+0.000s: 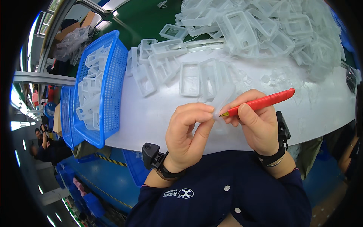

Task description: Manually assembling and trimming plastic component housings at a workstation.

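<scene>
My right hand (255, 119) is closed around a red utility knife (266, 101), its blade end pointing left. The knife's tip meets a translucent plastic piece (224, 96), partly covered by my fingers. Thumb and fingertips of my left hand (191, 130) pinch the near end of that same piece. Just beyond my hands, translucent rectangular plastic frames (190, 63) lie on the white table (159, 117).
A large heap of translucent plastic frames (242, 30) fills the far right. At left stands a blue perforated basket (115, 81) holding more of them. Clear scraps (266, 78) lie below the heap. A person (49, 147) is in the left background.
</scene>
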Available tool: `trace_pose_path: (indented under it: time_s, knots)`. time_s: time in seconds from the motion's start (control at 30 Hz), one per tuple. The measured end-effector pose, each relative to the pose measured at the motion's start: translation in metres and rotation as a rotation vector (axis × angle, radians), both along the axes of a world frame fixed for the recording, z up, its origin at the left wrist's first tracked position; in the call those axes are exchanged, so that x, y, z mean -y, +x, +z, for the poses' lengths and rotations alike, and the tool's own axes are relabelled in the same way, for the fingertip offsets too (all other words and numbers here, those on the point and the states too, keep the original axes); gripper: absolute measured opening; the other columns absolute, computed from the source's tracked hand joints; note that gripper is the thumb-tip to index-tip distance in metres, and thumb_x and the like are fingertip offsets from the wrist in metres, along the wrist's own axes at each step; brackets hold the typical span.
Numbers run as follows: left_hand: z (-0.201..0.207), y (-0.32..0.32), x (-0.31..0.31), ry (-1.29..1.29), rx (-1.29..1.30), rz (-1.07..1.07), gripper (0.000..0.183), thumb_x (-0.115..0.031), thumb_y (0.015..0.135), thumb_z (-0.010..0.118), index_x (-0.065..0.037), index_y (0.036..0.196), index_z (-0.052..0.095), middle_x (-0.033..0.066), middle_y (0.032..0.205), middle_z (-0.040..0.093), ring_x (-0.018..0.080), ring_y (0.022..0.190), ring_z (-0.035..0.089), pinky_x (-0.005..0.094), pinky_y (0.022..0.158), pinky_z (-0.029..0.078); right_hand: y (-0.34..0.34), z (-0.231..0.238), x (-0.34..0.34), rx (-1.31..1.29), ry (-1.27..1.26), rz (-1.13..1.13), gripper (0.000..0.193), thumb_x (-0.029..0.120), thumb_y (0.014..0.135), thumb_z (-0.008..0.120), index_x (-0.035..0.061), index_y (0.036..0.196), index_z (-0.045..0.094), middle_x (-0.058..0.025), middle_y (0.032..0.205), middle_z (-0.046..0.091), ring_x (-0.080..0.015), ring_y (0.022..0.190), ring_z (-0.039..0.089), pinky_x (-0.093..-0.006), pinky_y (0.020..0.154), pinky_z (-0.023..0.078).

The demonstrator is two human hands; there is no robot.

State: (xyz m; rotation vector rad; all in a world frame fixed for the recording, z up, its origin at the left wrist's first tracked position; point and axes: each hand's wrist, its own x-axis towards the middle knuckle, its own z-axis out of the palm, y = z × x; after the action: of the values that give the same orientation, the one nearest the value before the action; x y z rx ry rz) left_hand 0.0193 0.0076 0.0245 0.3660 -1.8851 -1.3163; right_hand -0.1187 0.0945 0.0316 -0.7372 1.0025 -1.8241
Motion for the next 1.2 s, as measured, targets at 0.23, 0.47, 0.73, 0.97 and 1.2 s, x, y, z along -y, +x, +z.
trace_pose_path:
  time_s: [0.23,0.47,0.73,0.97,1.2]
  knots:
    - [0.002,-0.002,-0.002,-0.014,0.023,0.063,0.024,0.011,0.074,0.059,-0.002,0.093,0.054,0.011,0.096,0.056,0.017,0.089,0.054,0.0239,0.073,0.045,0.001,-0.005,-0.003,-0.434,-0.022,-0.121,0.014,0.005,0.078,0.062,0.0009,0.09,0.057,-0.0083,0.082,0.061,-0.0153,0.072,0.057,-0.0266,0.063,0.044]
    - [0.005,0.01,0.007,-0.077,-0.045,0.146,0.022,0.011,0.076,0.056,0.001,0.094,0.053,0.0114,0.096,0.053,0.016,0.084,0.053,0.024,0.073,0.044,-0.032,-0.012,-0.004,-1.372,-0.028,-0.604,0.02,0.001,0.069,0.067,0.0016,0.086,0.057,-0.0121,0.079,0.059,-0.0271,0.067,0.056,-0.0326,0.058,0.044]
    - [0.009,0.01,0.01,0.318,-0.174,0.015,0.021,0.009,0.081,0.051,0.004,0.101,0.049,0.0102,0.099,0.05,0.0135,0.082,0.052,0.0247,0.075,0.043,-0.09,-0.027,-0.052,-1.369,0.582,-0.783,0.008,0.008,0.08,0.059,0.0001,0.083,0.058,-0.0105,0.083,0.059,-0.0257,0.076,0.054,-0.0313,0.069,0.043]
    - [0.013,0.021,0.023,0.33,-0.243,0.145,0.022,0.001,0.086,0.049,0.003,0.108,0.049,0.0093,0.101,0.055,0.0112,0.082,0.054,0.0238,0.071,0.045,-0.121,-0.039,-0.07,-1.416,0.784,-0.901,0.012,0.014,0.08,0.06,0.0023,0.083,0.06,-0.0125,0.094,0.059,-0.0281,0.087,0.053,-0.0344,0.079,0.041]
    - [0.008,-0.007,0.014,0.332,-0.002,0.12,0.02,0.0,0.083,0.055,0.004,0.103,0.056,0.0041,0.092,0.051,0.0082,0.073,0.049,0.0211,0.065,0.044,-0.051,0.007,-0.046,-0.622,-0.012,0.031,0.008,0.007,0.076,0.06,0.0012,0.082,0.061,-0.0188,0.108,0.054,-0.0254,0.104,0.049,-0.0346,0.089,0.035]
